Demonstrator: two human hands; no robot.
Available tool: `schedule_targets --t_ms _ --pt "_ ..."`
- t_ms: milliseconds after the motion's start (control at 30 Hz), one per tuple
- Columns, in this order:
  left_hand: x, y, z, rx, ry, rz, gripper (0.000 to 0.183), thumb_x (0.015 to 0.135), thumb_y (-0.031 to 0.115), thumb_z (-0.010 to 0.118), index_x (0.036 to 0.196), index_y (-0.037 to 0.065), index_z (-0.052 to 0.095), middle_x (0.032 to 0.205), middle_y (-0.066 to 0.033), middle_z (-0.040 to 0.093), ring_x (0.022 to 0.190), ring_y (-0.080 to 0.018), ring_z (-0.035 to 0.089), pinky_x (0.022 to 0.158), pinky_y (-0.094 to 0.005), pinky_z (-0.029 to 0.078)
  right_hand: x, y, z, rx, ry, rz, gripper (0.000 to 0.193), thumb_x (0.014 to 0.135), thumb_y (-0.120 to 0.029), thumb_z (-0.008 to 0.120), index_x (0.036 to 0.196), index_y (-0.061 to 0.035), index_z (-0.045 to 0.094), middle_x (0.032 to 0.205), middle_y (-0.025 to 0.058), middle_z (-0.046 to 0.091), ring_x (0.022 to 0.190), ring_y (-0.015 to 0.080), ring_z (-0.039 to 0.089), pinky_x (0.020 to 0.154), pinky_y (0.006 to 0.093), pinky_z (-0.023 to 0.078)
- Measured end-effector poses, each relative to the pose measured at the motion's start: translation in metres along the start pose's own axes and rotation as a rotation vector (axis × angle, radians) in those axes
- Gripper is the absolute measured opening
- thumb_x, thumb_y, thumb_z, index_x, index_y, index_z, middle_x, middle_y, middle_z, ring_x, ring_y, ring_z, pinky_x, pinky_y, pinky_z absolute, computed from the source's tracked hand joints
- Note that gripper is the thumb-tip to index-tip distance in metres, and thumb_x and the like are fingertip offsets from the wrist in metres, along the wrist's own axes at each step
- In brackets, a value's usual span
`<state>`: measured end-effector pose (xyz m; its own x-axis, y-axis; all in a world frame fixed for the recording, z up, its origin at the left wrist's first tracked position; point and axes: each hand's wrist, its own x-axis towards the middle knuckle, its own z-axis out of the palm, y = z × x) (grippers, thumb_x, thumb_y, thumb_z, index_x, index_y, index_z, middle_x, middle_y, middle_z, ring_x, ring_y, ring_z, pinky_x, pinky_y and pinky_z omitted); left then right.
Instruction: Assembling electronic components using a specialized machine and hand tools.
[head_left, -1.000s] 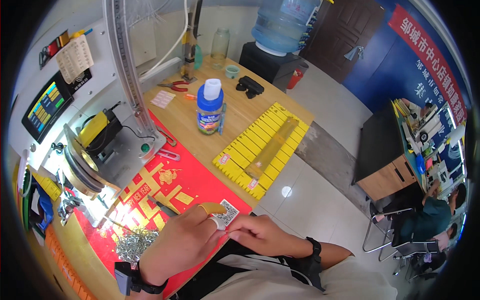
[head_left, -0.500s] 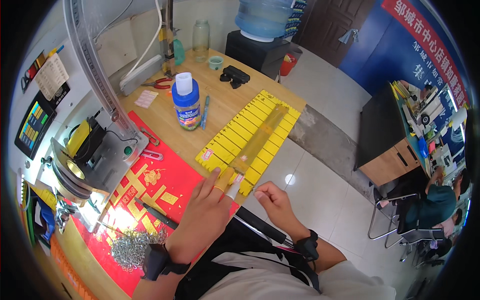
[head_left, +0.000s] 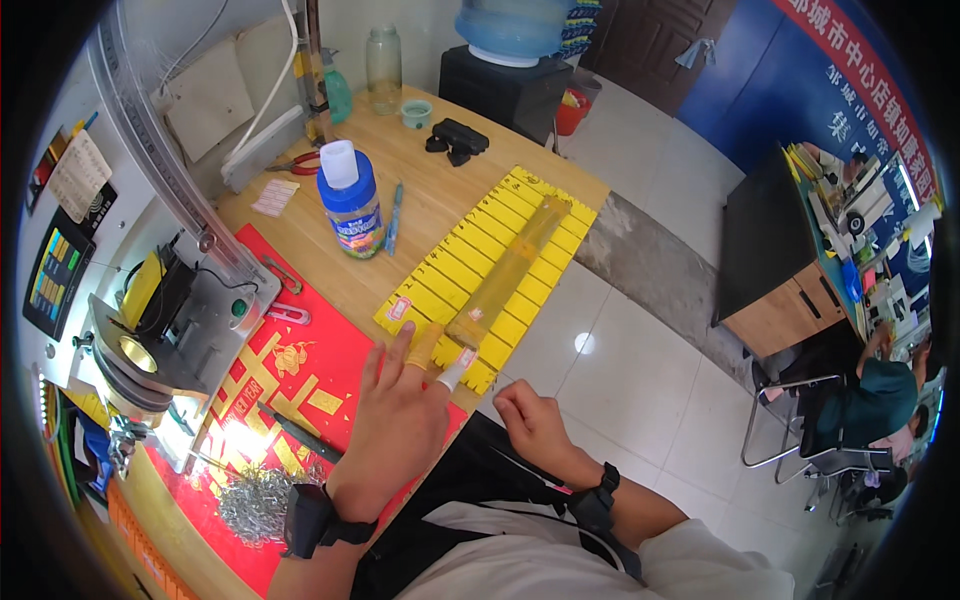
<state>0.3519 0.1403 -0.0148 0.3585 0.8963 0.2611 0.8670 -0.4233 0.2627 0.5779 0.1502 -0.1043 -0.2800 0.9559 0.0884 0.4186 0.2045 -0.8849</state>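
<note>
My left hand lies palm down with fingers stretched out, at the near end of a yellow board ruled with black lines. One finger wears a yellow covering; a white tapered piece with a pinkish tip shows at another fingertip, its kind unclear. Just beyond the fingers, a long clear plastic strip lies lengthwise on the board. My right hand is closed, off the board's near right corner; whatever it may hold is hidden. Beside my left wrist, a heap of small silvery metal pieces rests on a red sheet.
A blue-capped jar and a pen stand and lie left of the board. A lit machine fills the left side. A dark-handled tool lies on the red sheet. At far right, people sit by another desk.
The view has shifted slightly. My left hand has drawn back a little from the clear strip, its fingers still stretched out. My right hand stays closed beside the board.
</note>
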Motion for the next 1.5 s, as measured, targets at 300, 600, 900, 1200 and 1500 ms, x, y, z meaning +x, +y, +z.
schedule_targets --t_ms 300,600,900,1200,1500 --pt "-0.002 -0.025 -0.007 -0.104 0.048 -0.179 0.047 0.086 0.011 0.074 0.132 0.007 0.064 0.15 -0.0302 0.042 0.144 -0.0494 0.036 0.117 -0.0552 0.036 -0.055 0.192 -0.073 -0.161 0.006 0.275 0.013 0.103 -0.015 0.061 0.103 -0.0029 0.063 0.078 0.0101 0.062 0.072 0.0185 0.059 0.068 0.0323 0.049" --pt "-0.057 -0.02 -0.108 -0.383 0.183 -0.338 0.045 0.083 -0.002 0.072 0.127 0.004 0.064 0.155 -0.0231 0.046 0.14 -0.0458 0.045 0.117 -0.0517 0.035 0.014 0.082 -0.078 -0.167 0.411 -0.012 0.013 0.102 -0.008 0.057 0.11 -0.0004 0.064 0.095 0.009 0.063 0.083 0.0164 0.06 0.073 0.0295 0.048" --pt "-0.242 -0.033 -0.173 -0.214 0.83 -0.663 0.034 0.099 0.013 0.063 0.128 -0.005 0.062 0.145 -0.0223 0.055 0.134 -0.0324 0.053 0.116 -0.0443 0.036 0.032 -0.111 0.023 0.212 -0.398 -0.674 0.017 0.089 0.002 0.068 0.106 -0.0019 0.068 0.076 0.0091 0.064 0.055 0.0203 0.058 0.05 0.033 0.045" --pt "-0.459 0.044 -0.224 -0.102 0.563 -1.401 0.031 0.099 0.008 0.065 0.127 -0.004 0.061 0.114 -0.0117 0.072 0.111 -0.0199 0.066 0.097 -0.0326 0.049 0.041 -0.132 0.037 -0.039 -1.53 -0.312 0.026 0.098 -0.027 0.07 0.112 -0.0054 0.066 0.087 0.0114 0.069 0.075 0.0288 0.068 0.066 0.0386 0.053" --pt "-0.406 0.073 -0.123 -0.57 0.225 -1.444 0.011 0.087 0.002 0.077 0.095 -0.004 0.072 0.09 -0.0143 0.073 0.079 -0.0232 0.074 0.075 -0.0325 0.059 -0.024 -0.02 0.121 -0.158 -1.083 -0.435 0.038 0.094 -0.018 0.072 0.129 -0.0061 0.063 0.125 0.0238 0.064 0.117 0.0404 0.063 0.094 0.0475 0.053"
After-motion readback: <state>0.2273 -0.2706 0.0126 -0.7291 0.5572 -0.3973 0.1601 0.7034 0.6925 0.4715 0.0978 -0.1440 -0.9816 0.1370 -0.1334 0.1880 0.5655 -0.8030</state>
